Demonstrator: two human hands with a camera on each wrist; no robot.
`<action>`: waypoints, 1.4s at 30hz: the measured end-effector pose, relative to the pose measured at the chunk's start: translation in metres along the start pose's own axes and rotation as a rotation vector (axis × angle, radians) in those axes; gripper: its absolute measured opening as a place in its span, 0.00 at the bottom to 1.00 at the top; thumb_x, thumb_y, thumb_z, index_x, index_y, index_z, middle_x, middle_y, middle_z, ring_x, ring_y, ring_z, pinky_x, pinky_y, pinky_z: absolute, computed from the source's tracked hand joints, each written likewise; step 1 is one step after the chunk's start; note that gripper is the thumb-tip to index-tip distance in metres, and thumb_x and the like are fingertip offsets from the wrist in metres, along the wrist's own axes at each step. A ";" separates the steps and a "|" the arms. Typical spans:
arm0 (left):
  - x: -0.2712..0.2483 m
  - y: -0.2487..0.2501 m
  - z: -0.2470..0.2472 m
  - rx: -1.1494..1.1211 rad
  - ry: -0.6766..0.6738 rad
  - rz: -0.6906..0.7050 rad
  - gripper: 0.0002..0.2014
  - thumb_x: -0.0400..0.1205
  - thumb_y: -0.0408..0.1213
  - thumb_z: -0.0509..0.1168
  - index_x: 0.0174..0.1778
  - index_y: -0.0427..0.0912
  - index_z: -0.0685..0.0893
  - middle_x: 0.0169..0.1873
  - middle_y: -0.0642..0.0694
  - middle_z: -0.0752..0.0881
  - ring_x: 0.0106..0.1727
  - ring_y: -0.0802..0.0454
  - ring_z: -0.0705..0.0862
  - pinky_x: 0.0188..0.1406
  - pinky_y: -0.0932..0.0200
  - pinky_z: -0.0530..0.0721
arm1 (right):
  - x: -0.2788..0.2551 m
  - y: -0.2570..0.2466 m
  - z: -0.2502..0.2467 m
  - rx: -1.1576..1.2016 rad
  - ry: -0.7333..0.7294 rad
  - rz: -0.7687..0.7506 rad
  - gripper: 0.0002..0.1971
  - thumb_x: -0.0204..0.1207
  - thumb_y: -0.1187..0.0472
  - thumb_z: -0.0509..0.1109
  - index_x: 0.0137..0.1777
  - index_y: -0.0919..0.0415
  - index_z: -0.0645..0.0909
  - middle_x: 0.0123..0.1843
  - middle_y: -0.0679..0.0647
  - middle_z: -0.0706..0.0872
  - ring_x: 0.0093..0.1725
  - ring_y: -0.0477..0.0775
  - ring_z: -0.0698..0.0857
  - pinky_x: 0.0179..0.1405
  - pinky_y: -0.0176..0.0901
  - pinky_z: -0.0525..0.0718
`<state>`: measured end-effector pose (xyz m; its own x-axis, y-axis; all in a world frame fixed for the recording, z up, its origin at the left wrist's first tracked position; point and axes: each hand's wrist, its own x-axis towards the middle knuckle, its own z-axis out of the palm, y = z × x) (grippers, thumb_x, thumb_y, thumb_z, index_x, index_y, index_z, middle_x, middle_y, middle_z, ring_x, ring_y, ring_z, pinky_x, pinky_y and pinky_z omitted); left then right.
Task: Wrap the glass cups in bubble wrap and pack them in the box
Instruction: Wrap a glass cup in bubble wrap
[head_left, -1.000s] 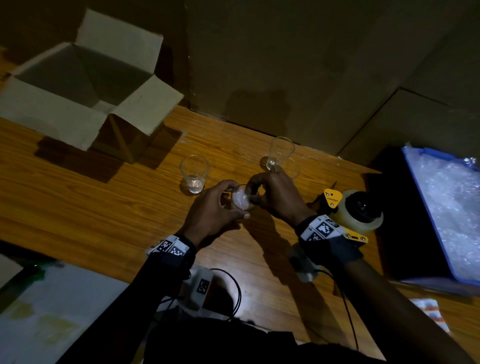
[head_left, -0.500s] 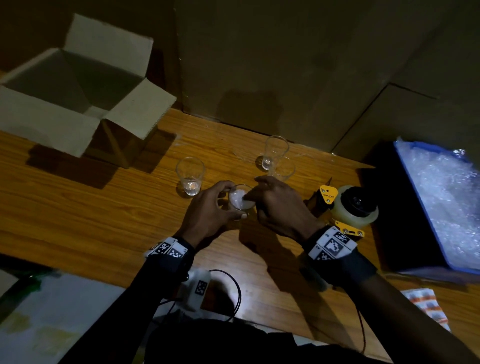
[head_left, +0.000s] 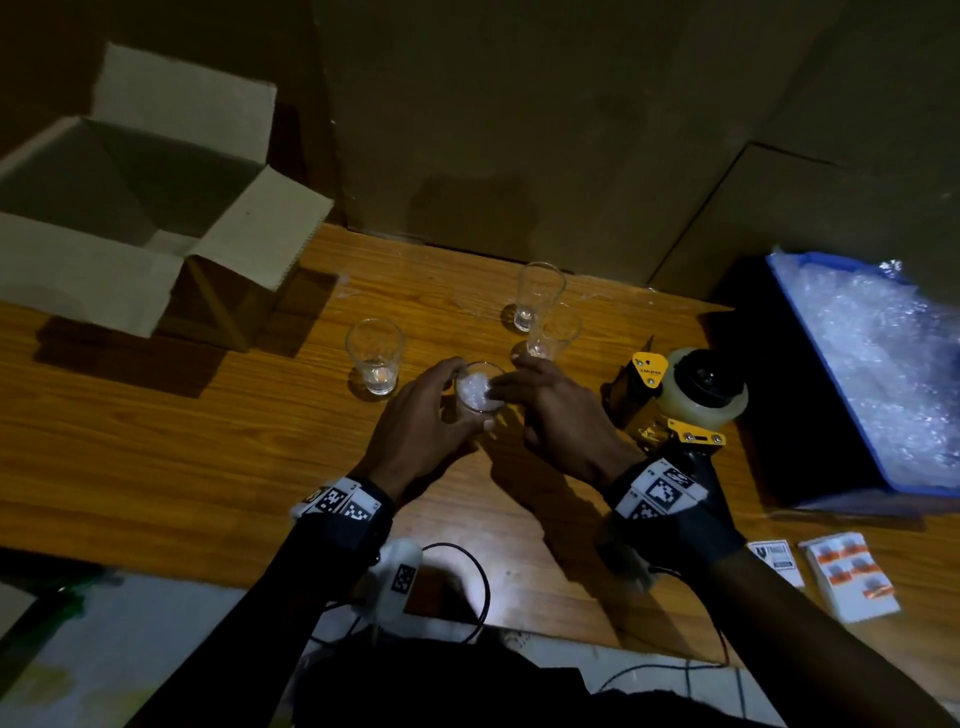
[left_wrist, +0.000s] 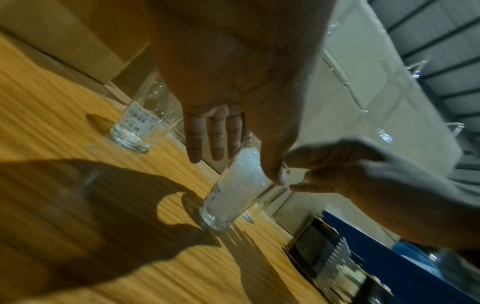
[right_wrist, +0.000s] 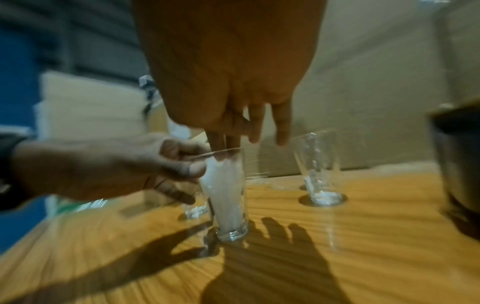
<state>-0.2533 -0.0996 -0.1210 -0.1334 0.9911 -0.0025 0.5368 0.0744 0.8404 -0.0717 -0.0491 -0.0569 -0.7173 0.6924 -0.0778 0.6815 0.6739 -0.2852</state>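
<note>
box (head_left: 130, 208): open, far left on tabletop (head_left: 156, 415), well apart from hands | left hand (head_left: 421, 421): grip curled round upright glass cup (head_left: 478, 392), base on tabletop | bubble wrap (right_wrist: 226, 197): stuffed inside cup | right hand (head_left: 556, 410): grip relaxed, straight fingers (right_wrist: 221, 142) entering cup mouth from above, along its vertical long axis.

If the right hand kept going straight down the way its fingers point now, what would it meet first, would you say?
Most likely the bubble wrap stuffed in the glass that the left hand grips near the rim; the right hand has two fingers already at its mouth. Contact is unclear.
</note>
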 end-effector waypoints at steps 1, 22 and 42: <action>0.000 0.002 -0.001 0.029 -0.007 0.004 0.40 0.71 0.57 0.78 0.78 0.48 0.74 0.73 0.49 0.81 0.73 0.51 0.79 0.66 0.45 0.83 | -0.003 0.004 0.001 0.101 0.088 0.010 0.26 0.72 0.73 0.62 0.69 0.59 0.83 0.73 0.55 0.83 0.80 0.61 0.72 0.68 0.61 0.80; 0.009 0.169 0.046 -0.060 0.030 0.451 0.30 0.78 0.53 0.75 0.75 0.48 0.77 0.69 0.53 0.80 0.70 0.55 0.80 0.64 0.40 0.84 | -0.144 0.135 -0.112 0.485 0.801 0.406 0.11 0.74 0.65 0.69 0.48 0.53 0.92 0.46 0.45 0.93 0.48 0.40 0.90 0.51 0.40 0.86; 0.029 0.268 0.161 -0.053 -0.039 0.335 0.26 0.78 0.44 0.76 0.73 0.49 0.80 0.71 0.55 0.80 0.70 0.59 0.79 0.61 0.47 0.86 | -0.133 0.362 -0.139 -0.258 -0.230 0.575 0.31 0.65 0.43 0.83 0.68 0.49 0.80 0.63 0.50 0.86 0.63 0.58 0.84 0.56 0.45 0.76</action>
<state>0.0206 -0.0328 0.0165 0.0755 0.9629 0.2590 0.5008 -0.2612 0.8252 0.2910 0.1383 -0.0170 -0.2230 0.9063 -0.3591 0.9568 0.2740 0.0974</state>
